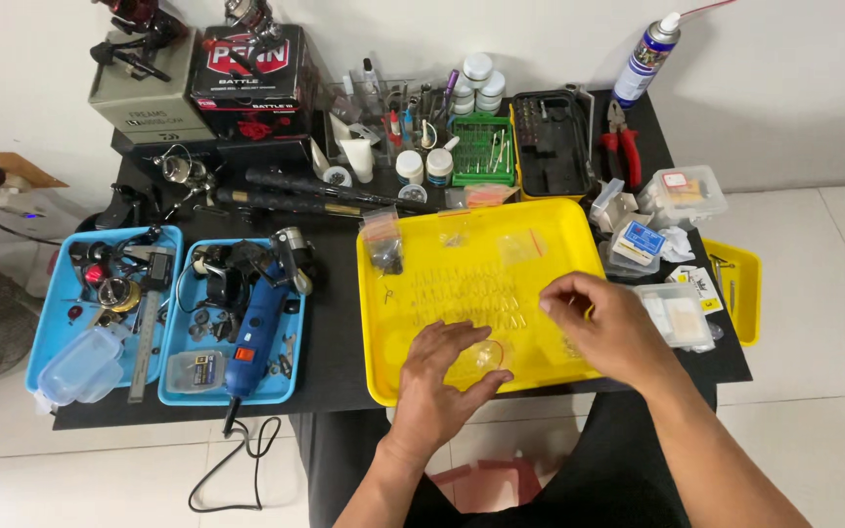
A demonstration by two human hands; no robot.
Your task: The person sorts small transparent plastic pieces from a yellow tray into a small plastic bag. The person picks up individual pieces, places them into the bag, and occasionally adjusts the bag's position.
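Observation:
A large yellow tray lies on the black table, with rows of small clear plastic bags laid out inside it. My left hand rests flat near the tray's front edge, fingers spread over a clear round lid or dish. My right hand hovers over the tray's right side, fingertips pinched together as if on something tiny; what it pinches cannot be made out. A small bag of dark parts lies in the tray's back left corner.
Two blue trays at the left hold fishing reel parts, a caliper and a blue power tool. Boxes, reels, jars, a green bit set, a black tool case, pliers and a spray can crowd the back. Small clear boxes and a small yellow tray sit right.

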